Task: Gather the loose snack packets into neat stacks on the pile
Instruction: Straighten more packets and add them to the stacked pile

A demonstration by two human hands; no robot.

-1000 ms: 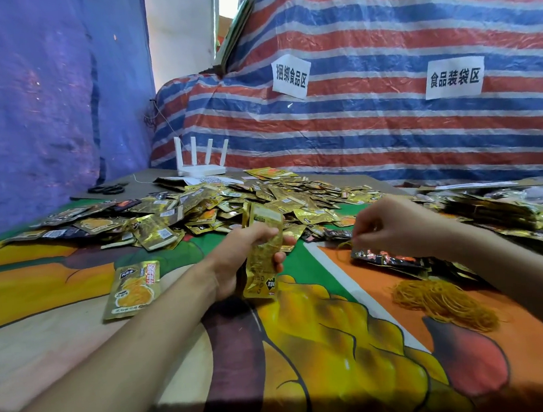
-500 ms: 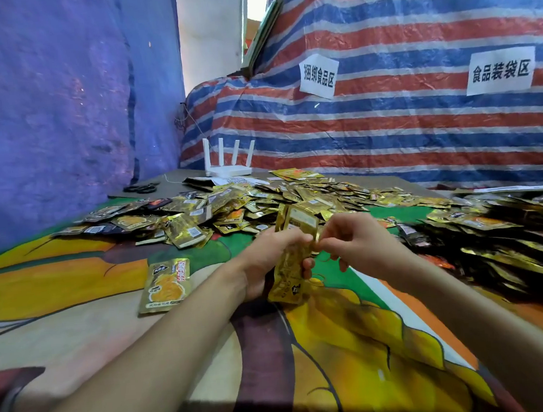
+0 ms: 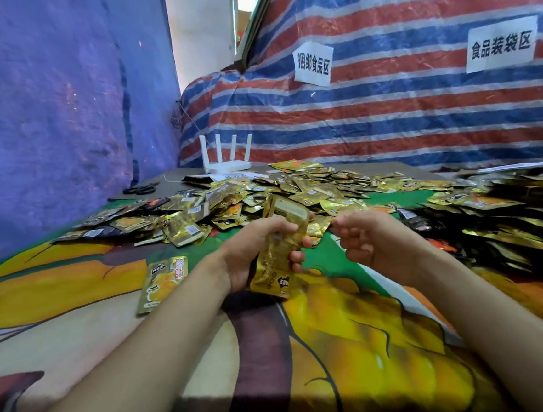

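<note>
Clasping a flat stack of glossy gold-foil packets [image 3: 271,271] is the left grip [image 3: 251,250].

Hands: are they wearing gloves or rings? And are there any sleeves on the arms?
No gloves! The left hand and the right hand are bare, with no rings, watch or bracelet showing. The arms are bare too, and no sleeves show anywhere in the picture.

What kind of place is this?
Probably a makeshift snack-packing workroom: paper signs on the striped tarp mark food bundling and bagging areas, a heap of gold packets lies on the table, and the left hand holds a stack.
</note>
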